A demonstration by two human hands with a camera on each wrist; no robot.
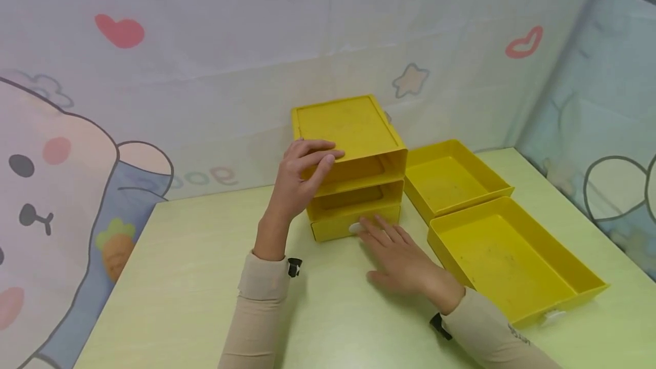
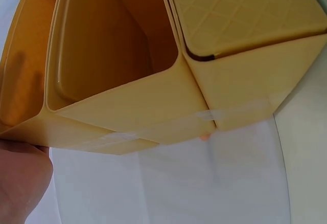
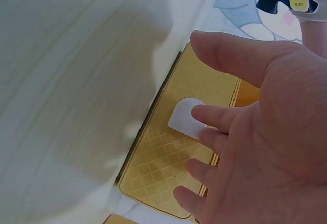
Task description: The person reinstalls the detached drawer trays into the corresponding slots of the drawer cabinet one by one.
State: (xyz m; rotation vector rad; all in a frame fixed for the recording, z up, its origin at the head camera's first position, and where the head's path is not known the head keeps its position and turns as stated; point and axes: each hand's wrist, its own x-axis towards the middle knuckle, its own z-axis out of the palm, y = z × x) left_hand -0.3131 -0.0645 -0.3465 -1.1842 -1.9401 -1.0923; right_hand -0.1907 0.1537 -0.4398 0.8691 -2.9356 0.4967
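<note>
A yellow drawer cabinet [image 1: 348, 124] stands at the back of the table, its upper two slots without drawers. My left hand [image 1: 299, 178] rests at its upper left front edge, fingers reaching over the top. In the lowest slot sits a yellow drawer [image 1: 330, 230] with a white pull tab [image 1: 355, 228], its front roughly flush with the cabinet. My right hand [image 1: 400, 258] has its fingers extended at that drawer's front; in the right wrist view a fingertip overlaps the tab [image 3: 183, 115]. The left wrist view shows the hollow slots [image 2: 107, 40] from the side.
Two yellow drawers lie right of the cabinet: a rear drawer [image 1: 448, 178] and a front drawer [image 1: 499, 261] with a white pull tab [image 1: 553, 316]. Behind the table [image 1: 200, 278] hangs a printed cloth [image 1: 225, 61]. Clear tape [image 2: 125, 136] runs along the cabinet's side.
</note>
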